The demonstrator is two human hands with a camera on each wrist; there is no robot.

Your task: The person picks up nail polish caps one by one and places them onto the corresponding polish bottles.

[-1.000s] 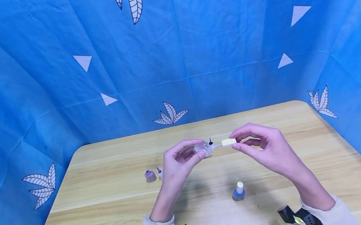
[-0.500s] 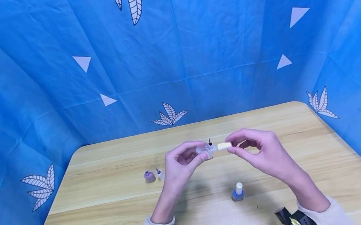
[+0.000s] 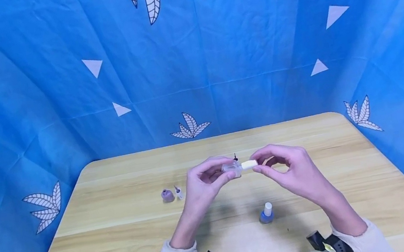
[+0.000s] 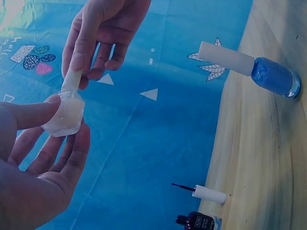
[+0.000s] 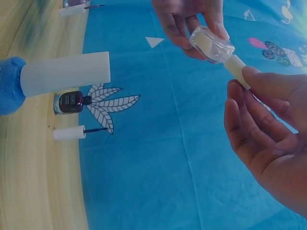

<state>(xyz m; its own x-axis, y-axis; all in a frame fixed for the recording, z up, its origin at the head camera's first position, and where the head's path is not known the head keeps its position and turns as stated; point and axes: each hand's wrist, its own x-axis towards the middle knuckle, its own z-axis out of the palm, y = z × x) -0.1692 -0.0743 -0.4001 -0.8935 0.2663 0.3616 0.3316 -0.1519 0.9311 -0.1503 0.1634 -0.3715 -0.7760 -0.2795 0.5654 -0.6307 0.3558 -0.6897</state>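
My left hand (image 3: 205, 179) holds a clear nail polish bottle (image 3: 231, 167) between thumb and fingers, tilted on its side with the neck to the right. The left wrist view shows pale, milky contents in this bottle (image 4: 66, 115). My right hand (image 3: 285, 165) pinches the bottle's white cap (image 3: 249, 164), which sits against the neck. In the right wrist view the cap (image 5: 236, 69) lines up with the bottle, and no brush shows between them. Both hands are raised above the wooden table (image 3: 125, 244).
A blue nail polish bottle (image 3: 266, 215) with its white cap on stands nearer the person. To the left stand an uncapped purple bottle (image 3: 167, 196) and its brush cap (image 3: 178, 193). Behind the hands are an uncapped dark bottle (image 5: 71, 102) and its brush cap (image 5: 69, 133).
My right hand has moved left with the cap. The brush stem seen earlier between cap and bottle has gone inside, and the cap now meets the neck. The left hand has barely shifted.
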